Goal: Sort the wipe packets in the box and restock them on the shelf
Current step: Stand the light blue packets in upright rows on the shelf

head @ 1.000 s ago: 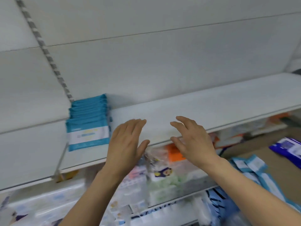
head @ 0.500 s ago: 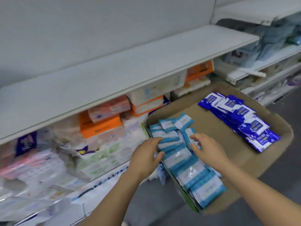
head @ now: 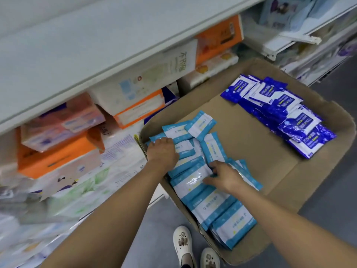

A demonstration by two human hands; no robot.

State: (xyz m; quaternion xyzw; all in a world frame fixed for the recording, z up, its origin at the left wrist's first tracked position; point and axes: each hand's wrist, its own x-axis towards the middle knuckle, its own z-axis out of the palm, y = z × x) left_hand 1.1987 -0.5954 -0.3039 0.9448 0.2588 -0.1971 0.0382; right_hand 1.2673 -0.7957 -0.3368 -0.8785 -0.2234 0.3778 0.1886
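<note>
Both my hands are down in the cardboard box [head: 251, 151], on the pile of light blue wipe packets [head: 195, 182] that fills its near-left side. My left hand [head: 162, 151] is curled knuckles-up over the packets hard against the box's left wall; its fingertips are tucked under, so I cannot tell for sure whether it has one gripped. My right hand [head: 222, 176] lies just beside it, fingers bent and pressing down on the packets at the middle of the pile, thumb against a glossy one. Beyond my right hand is a wide strip of bare cardboard floor. Past that strip, along the far-right wall, lie the dark blue wipe packets [head: 280, 109], well apart from the light ones. Above my left hand runs the front edge of the white shelf [head: 77, 55], its top bare here. Under it sit orange tissue boxes [head: 58, 153]. My white shoes [head: 183, 246] stand beside the box's near edge.
</note>
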